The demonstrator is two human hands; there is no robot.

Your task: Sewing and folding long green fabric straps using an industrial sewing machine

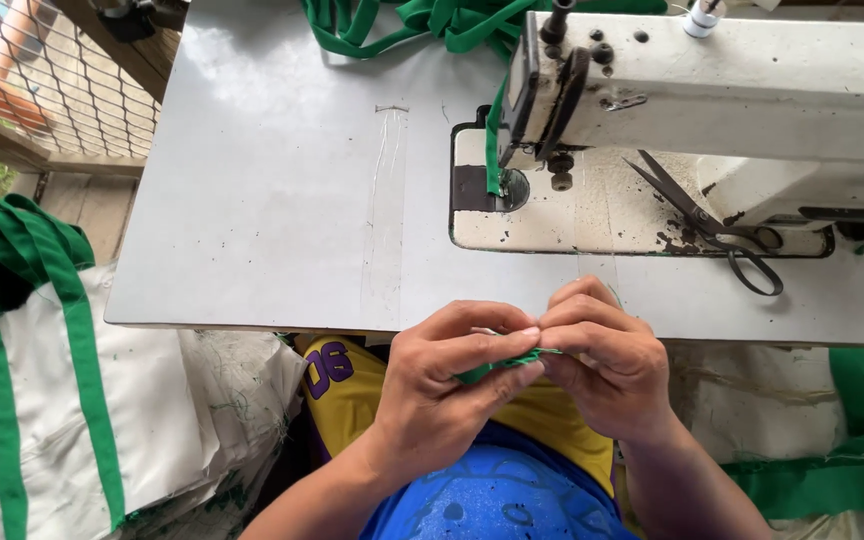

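Just in front of the sewing machine [652, 130], the left hand [442, 385] and right hand [607, 365] both pinch a green strap [497, 365] tight, not yet under its needle.

Both forearms bare, entering from lower edge, converging toward centre. Left hand [442, 385] back-up, fingers curled, thumb extended rightward, pressed against index fingertip. Right hand [607, 365] opposite, knuckles raised, fingers [577, 335] flexed inward. Fingertips of two hands meet, touching, in shared pinch. Wrists slightly bent, hands held close before torso.
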